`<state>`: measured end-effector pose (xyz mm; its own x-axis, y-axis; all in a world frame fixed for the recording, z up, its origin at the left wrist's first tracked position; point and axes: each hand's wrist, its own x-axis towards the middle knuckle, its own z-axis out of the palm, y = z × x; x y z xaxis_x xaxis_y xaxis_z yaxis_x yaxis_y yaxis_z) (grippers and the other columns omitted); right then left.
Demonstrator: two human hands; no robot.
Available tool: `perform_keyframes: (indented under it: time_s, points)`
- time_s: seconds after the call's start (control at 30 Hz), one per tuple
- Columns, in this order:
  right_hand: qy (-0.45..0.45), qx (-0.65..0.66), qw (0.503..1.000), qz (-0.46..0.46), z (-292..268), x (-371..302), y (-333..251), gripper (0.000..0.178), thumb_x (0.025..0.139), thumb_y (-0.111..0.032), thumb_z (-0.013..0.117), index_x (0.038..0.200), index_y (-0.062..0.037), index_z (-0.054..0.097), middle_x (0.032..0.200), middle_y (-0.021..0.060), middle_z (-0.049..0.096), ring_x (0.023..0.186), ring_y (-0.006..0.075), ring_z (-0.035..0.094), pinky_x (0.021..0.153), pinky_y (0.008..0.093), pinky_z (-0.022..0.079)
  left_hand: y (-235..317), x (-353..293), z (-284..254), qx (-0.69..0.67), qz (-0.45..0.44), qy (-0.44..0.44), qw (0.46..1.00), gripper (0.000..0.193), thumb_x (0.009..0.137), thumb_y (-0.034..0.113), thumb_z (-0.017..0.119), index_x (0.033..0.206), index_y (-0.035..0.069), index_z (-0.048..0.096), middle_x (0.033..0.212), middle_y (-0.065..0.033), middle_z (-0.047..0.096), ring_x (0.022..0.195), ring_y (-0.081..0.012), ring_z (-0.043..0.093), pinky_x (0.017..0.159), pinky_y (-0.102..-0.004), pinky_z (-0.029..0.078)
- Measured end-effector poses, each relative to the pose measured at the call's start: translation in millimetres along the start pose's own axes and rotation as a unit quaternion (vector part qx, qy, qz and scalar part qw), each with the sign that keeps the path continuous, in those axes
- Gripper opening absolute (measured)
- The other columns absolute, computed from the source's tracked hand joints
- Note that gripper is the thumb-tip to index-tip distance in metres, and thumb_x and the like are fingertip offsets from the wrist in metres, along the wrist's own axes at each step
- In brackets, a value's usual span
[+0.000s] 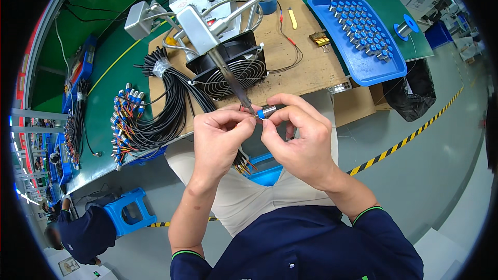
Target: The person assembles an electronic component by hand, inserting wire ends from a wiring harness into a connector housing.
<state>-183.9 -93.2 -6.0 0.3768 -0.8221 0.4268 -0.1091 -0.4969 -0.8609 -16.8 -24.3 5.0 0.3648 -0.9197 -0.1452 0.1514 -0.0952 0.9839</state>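
In front of the bench edge, my right hand (306,137) pinches a small silver cylinder with a blue end (268,111) between thumb and fingers. Close against it, my left hand (220,137) has thumb and index finger pressed together at the cylinder's blue end, apparently on a thin wire whose end is mostly hidden. The tip of a mounted soldering iron (232,81) comes down from above between both hands, at or just beside the blue end; contact is too small to tell. Loose cable ends with coloured wires (243,165) hang below my left hand.
A black fan (228,67) and the soldering station (207,0) stand on cardboard (311,67). Bundled black cables (174,103) with blue-ended connectors lie left. A blue tray (358,75) holds several cylinders at right, near a solder spool (406,27). Another person (85,228) sits lower left.
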Motion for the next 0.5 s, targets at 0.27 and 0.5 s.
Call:
perform_keyframes:
  time_s: [0.27, 0.5]
  points:
    - [-0.003, -0.016, 1.0, -0.007, -1.5, 3.4, -4.2, 0.011, 0.081, 0.002, 0.08, 0.083, 0.0013, 0.069, 0.106, 0.0179, 0.076, 0.066, 0.0238, 0.071, 0.055, 0.034, 0.054, -0.2, -0.8, -2.1, 0.0, 0.007, 0.008, 1.0, 0.011, 0.092, -0.006, 0.075, 0.098, -0.01, 0.082, 0.107, -0.014, 0.08, 0.091, -0.0117, 0.069, 0.081, -0.0254, 0.056]
    - [0.005, -0.028, 0.999, -0.028, -0.2, 1.9, -4.3, 0.013, 0.081, 0.002, 0.081, 0.084, 0.0011, 0.069, 0.106, 0.0178, 0.076, 0.069, 0.0266, 0.072, 0.058, 0.0351, 0.056, 1.7, -2.4, 0.0, -0.002, 0.007, 0.011, 1.0, 0.011, 0.091, -0.007, 0.074, 0.098, -0.01, 0.082, 0.107, -0.0144, 0.08, 0.091, -0.0123, 0.07, 0.082, -0.0258, 0.057]
